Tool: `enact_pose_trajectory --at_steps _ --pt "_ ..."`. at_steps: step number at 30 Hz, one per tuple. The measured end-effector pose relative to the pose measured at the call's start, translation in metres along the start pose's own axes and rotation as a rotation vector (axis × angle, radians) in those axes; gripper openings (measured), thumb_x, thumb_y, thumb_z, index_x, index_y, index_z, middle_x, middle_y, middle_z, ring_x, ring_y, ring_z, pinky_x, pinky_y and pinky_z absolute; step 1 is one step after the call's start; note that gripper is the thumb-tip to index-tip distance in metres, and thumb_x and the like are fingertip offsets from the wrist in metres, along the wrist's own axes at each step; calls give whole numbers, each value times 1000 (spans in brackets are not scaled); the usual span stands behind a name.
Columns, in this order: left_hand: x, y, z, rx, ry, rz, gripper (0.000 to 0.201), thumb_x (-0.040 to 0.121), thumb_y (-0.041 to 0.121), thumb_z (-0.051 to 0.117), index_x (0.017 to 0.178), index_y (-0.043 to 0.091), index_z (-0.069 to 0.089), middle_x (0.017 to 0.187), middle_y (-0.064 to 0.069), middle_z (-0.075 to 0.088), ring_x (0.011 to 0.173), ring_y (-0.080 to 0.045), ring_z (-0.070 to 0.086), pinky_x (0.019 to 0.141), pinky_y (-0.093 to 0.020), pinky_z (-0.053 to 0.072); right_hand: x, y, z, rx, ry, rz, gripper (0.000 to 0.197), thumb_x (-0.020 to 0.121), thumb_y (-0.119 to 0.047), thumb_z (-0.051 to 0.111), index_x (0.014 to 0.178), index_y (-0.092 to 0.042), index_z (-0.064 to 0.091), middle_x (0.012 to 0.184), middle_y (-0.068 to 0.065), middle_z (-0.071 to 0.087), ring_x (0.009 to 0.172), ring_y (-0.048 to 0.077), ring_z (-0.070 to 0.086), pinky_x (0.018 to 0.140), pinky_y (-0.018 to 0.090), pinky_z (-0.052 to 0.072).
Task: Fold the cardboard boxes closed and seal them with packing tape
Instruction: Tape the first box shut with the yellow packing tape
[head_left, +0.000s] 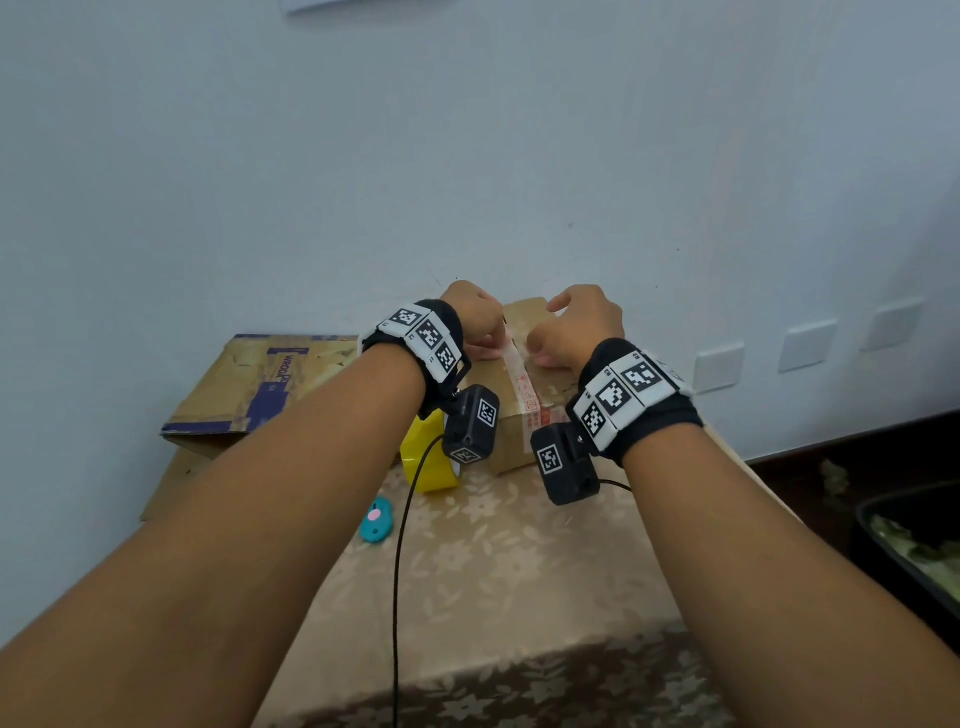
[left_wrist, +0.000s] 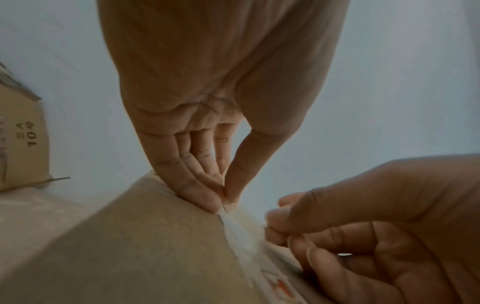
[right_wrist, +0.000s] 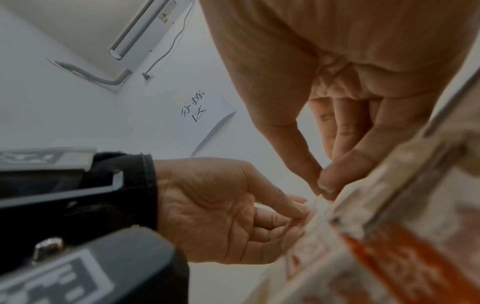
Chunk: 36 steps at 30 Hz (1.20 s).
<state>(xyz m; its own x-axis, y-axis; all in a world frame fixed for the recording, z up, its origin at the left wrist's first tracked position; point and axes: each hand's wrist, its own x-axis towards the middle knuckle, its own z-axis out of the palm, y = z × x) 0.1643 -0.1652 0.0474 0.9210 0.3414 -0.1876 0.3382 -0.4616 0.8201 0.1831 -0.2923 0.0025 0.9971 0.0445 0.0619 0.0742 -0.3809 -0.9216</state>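
Observation:
A small brown cardboard box stands on the table against the wall, its flaps folded shut. A strip of clear tape with red print runs along its top seam. My left hand pinches the far end of the tape between thumb and forefinger on the box top. My right hand is just to the right of it, thumb and forefinger pinching the same tape end. In the head view both sets of fingertips are hidden behind the hands.
A yellow tape roll stands left of the box, and a teal cutter lies nearer me on the floral tablecloth. Flattened cardboard lies at the left against the wall. A dark container sits off the table's right side.

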Motion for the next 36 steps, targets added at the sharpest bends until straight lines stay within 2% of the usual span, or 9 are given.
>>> enact_pose_trajectory --at_steps 5,8,14,20,23,26,29,33,36 --pt "2 -3 2 -24 1 -4 25 88 -15 63 85 10 61 93 -12 64 86 -25 68 63 -30 63 3 5 -1 -27 -1 -13 41 83 -7 74 120 -14 61 102 4 58 89 26 71 90 42 60" --pt "3 -5 3 -31 -2 7 27 88 -16 64 87 12 61 95 -12 65 86 -25 68 62 -28 62 2 5 2 -49 13 -28 46 80 -6 76 123 -14 60 121 11 61 101 32 70 90 45 59" --pt "5 -5 6 -11 2 18 31 87 -16 65 90 14 60 100 -13 64 91 -26 68 67 -29 62 -1 4 4 -73 9 -38 52 79 -3 75 127 -14 59 126 13 61 104 34 69 91 44 59" --pt "8 -7 8 33 36 27 27 88 -11 68 84 15 60 90 -7 61 82 -20 63 86 -37 61 1 6 2 -105 -10 -40 57 77 -2 76 130 -14 58 126 12 60 108 33 67 91 44 59" --pt "11 -10 9 106 19 83 19 90 -9 67 97 9 63 102 -8 63 91 -20 65 93 -37 59 -3 4 5 -110 6 -57 54 79 -6 72 129 -17 55 126 11 59 100 34 70 86 42 59" --pt "12 -12 11 111 38 130 19 92 -9 59 98 8 62 93 -10 64 76 -19 65 65 -25 60 -4 7 5 -156 66 -94 46 84 -4 63 128 -16 52 123 11 58 100 32 65 75 34 48" --pt "9 -10 13 128 45 122 24 92 -9 59 84 14 57 87 -7 62 78 -21 66 63 -24 60 -6 8 3 -160 64 -115 37 84 -1 61 117 -16 56 118 9 59 97 30 63 72 34 47" --pt "8 -7 10 161 45 72 43 86 -8 71 120 14 57 103 -7 59 76 -18 62 62 -28 61 -10 6 4 -196 9 -134 19 84 -6 68 94 -22 68 102 3 63 93 28 66 83 39 58" --pt "8 -8 6 270 77 91 58 83 1 79 132 15 52 111 -6 53 77 -19 59 86 -44 61 -11 5 4 -229 -27 -131 15 85 -8 70 89 -22 72 88 -1 61 91 28 67 83 39 59"
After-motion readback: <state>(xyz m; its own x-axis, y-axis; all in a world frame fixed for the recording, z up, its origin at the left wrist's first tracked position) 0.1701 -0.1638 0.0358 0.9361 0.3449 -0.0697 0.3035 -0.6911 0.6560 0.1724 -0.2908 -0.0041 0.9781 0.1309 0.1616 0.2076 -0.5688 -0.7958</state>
